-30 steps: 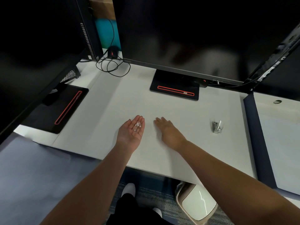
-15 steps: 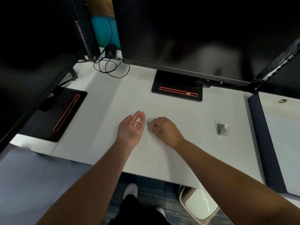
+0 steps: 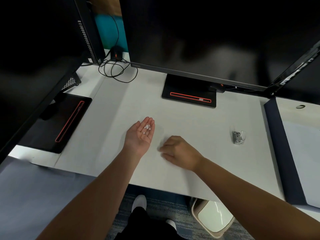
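Head view: a white desk (image 3: 190,125) is seen from above, with both bare forearms stretched over its front edge.
Discs: about six small white discs (image 3: 146,128) are carried on the left hand, spread over the upper palm and the base of the fingers.
Left hand: the left hand (image 3: 139,137) is held palm up near the middle of the desk. Its fingers are kept straight and together. Nothing is gripped; the discs merely lie on it.
Right hand: the right hand (image 3: 179,149) is set palm down just right of the left hand, apart from it and nearer the front edge. Its fingers are curled under, the tips turned left at the desk surface. Whether anything is pinched there cannot be told.
Cup: a small clear cup (image 3: 241,138) is stood toward the right edge, well apart from both hands. A grey metal piece is seen at its left side; whether inside or against it cannot be told.
Bin: a beige bin (image 3: 195,210) is placed on the floor below the front edge, its inside showing white.
Stand: a black stand (image 3: 188,90) with a red-edged slot is set at the back edge.
Cable: a black cable (image 3: 115,71) is coiled at the back left corner.
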`<action>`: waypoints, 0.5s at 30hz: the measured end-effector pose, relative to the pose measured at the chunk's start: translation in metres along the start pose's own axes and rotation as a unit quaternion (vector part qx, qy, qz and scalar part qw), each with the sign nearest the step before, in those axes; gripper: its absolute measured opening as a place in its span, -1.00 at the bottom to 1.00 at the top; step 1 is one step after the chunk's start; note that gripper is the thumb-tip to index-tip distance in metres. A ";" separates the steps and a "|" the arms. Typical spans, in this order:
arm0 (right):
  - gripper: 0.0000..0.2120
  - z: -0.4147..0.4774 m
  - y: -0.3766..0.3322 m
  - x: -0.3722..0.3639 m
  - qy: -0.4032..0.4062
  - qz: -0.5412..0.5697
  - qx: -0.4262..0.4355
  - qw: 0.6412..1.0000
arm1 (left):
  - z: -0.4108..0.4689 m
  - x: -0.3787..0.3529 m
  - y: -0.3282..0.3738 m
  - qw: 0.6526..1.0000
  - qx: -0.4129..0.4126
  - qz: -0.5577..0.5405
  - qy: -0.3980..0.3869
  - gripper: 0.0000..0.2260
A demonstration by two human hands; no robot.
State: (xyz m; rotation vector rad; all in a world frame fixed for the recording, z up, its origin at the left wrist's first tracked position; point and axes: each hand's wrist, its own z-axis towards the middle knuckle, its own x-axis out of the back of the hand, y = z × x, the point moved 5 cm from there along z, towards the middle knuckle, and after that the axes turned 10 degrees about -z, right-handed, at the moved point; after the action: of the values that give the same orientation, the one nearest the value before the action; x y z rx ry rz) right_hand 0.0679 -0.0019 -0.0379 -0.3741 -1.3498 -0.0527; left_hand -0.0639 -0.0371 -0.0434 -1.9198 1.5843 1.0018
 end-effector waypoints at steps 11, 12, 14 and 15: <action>-0.57 -0.001 0.042 0.008 0.003 0.046 -0.192 0.980 | -0.003 0.006 -0.010 1.000 0.004 0.004 -0.001 -0.74; -0.52 0.003 0.043 0.003 -0.020 0.036 -0.188 0.981 | -0.004 0.007 -0.011 1.000 0.005 0.005 -0.001 -0.74; -0.47 0.007 0.039 -0.003 -0.051 0.009 -0.169 0.984 | -0.004 0.007 -0.013 1.000 0.006 0.007 -0.001 -0.74; -0.46 0.007 0.036 -0.003 -0.058 -0.013 -0.156 0.986 | -0.005 0.007 -0.014 1.000 0.006 0.008 -0.002 -0.73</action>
State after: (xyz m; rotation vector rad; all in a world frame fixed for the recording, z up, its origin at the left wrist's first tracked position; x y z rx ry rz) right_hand 0.0696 0.0330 -0.0483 -0.6312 -1.4643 -0.2695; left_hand -0.0486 -0.0420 -0.0474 -1.9006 1.6016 1.0000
